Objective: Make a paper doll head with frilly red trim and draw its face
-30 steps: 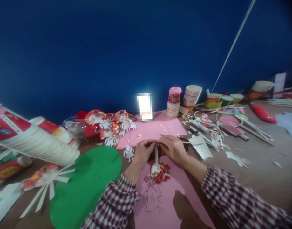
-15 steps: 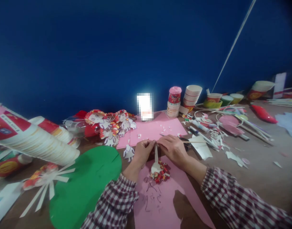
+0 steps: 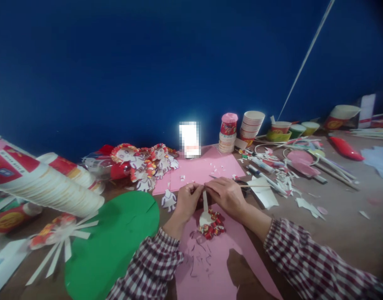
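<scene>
My left hand (image 3: 188,201) is closed, thumb and finger pinching the far end of a white paper strip (image 3: 205,201). Fingertips of my right hand (image 3: 227,196) press together at the same end, almost touching the left ones. A thin wooden stick (image 3: 254,186) runs out to the right from behind the right hand, level with its fingertips. The strip belongs to a cut paper cup (image 3: 206,218), whose near side carries several tightly curled red and yellow strips (image 3: 212,230). Below lies a pink sheet (image 3: 200,262) with dark pen marks. What the fingertips enclose is hidden.
A green sheet (image 3: 116,241) and leaning stacked cups (image 3: 60,187) lie left. Finished paper figures (image 3: 160,160) are piled behind. Cup stacks (image 3: 253,125) stand at the back; pens, paper scraps (image 3: 280,181) and a red packet (image 3: 346,148) are on the right.
The curled cup piece has shifted and turned slightly to the right. Both hands stay at the strip's end in nearly the same pose.
</scene>
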{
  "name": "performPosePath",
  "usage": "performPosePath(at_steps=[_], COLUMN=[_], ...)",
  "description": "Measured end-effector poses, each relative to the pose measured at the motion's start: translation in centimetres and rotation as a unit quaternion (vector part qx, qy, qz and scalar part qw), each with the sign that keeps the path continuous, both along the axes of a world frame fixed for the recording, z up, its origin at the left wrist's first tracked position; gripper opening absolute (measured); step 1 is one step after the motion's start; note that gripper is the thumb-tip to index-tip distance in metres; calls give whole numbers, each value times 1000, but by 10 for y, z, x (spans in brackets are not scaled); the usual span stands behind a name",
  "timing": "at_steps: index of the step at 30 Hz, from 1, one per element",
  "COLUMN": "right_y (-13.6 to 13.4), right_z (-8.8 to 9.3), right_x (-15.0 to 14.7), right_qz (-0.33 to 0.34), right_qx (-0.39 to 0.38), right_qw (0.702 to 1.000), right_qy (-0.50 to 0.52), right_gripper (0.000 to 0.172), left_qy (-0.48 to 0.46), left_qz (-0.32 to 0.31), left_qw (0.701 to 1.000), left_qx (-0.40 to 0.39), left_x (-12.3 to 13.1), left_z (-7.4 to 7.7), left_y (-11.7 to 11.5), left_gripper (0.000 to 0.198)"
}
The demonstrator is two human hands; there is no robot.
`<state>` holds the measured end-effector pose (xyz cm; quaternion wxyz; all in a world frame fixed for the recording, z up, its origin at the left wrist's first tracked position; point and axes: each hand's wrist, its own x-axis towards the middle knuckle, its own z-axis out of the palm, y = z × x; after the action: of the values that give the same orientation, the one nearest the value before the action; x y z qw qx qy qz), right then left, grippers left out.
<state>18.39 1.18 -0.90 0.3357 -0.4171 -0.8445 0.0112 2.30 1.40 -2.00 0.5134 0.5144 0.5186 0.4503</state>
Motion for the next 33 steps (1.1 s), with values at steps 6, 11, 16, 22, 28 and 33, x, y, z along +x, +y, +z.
performPosePath(at_steps=[6, 11, 16, 22, 28, 33], right_y=[1, 2, 3, 3, 4, 5], right_z=[-1, -1, -2, -2, -3, -3], right_x=[0, 0, 1, 1, 1, 1], right_qz=[-9, -5, -1, 6, 17, 21], right_qx=[2, -2, 5, 11, 18, 23], right_qw=[1000, 1000, 1000, 999, 999, 999], right_qy=[4, 17, 31, 33, 40, 39], right_gripper=[18, 15, 15, 15, 13, 12], left_qy=[14, -21, -57, -73, -99, -119], left_qz=[-21, -50, -49, -42, -47, -65], left_qw=[1000, 998, 996, 995, 991, 984], left_qx=[0, -24, -51, -61, -75, -119], left_x=[-2, -3, -3, -2, -2, -4], left_z=[0, 0, 0, 3, 4, 8], left_y=[0, 1, 1, 1, 2, 2], left_gripper=[28, 27, 26, 28, 30, 34])
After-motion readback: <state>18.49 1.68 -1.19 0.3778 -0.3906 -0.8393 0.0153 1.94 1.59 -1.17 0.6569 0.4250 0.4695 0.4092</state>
